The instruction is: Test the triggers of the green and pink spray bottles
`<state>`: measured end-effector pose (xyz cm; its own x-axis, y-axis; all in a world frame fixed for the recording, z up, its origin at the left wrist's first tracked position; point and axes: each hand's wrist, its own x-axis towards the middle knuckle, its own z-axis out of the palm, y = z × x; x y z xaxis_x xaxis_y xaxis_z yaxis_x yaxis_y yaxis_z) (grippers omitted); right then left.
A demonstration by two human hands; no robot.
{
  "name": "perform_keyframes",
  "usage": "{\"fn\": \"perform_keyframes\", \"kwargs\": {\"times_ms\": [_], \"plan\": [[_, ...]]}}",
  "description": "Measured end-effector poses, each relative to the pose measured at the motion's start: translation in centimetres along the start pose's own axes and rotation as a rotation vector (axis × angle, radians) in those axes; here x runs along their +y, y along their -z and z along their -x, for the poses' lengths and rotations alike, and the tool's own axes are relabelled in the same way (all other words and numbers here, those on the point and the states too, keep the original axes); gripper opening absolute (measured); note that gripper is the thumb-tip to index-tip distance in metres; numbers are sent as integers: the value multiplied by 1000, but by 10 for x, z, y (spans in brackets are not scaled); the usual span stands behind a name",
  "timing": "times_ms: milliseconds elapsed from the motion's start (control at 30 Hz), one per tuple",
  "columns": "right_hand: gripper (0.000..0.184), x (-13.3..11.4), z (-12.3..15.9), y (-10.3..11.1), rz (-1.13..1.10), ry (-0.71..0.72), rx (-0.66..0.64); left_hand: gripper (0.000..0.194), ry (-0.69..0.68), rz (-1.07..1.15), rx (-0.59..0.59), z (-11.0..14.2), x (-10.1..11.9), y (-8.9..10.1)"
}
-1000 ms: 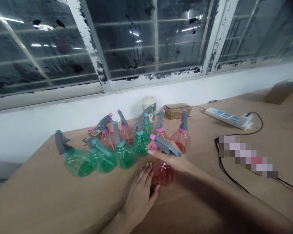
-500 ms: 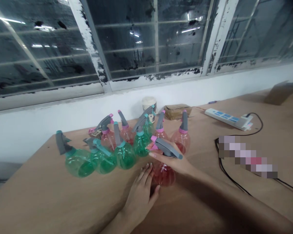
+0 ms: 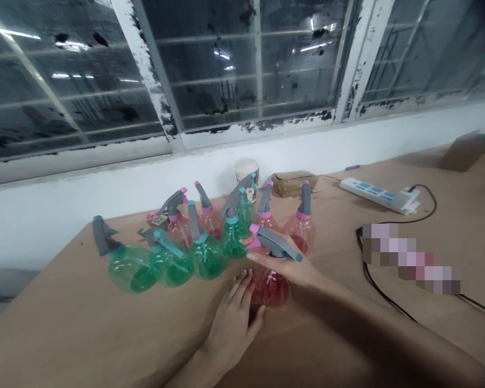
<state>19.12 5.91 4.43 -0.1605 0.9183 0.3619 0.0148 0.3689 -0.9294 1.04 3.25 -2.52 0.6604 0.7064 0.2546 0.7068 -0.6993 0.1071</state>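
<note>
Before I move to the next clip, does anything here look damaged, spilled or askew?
Yes, the window frame: its white paint is flaked, leaving dark patches. The leftmost green spray bottle appears tilted left, though lens distortion may exaggerate that. I see no spill.

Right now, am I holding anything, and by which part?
Your right hand holds the round, translucent red plastic spray bottle just below its grey trigger head.

On the red spray bottle (image 3: pixel 271 291), the fingers (image 3: pixel 262 261) of the right hand (image 3: pixel 298 269) have shifted very slightly
</note>
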Motion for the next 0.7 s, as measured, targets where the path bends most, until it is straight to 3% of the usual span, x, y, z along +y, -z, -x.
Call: {"fn": "perform_keyframes", "kwargs": {"times_ms": [233, 500, 700], "plan": [[21, -7, -2, 0, 87, 29, -5, 44, -1, 10, 9, 0, 0, -1], [21, -8, 3, -1, 299, 45, 156, 43, -2, 28, 10, 1, 0, 0], [21, -6, -4, -1, 170, 39, 52, 43, -4, -4, 1, 0, 0, 0]]}}
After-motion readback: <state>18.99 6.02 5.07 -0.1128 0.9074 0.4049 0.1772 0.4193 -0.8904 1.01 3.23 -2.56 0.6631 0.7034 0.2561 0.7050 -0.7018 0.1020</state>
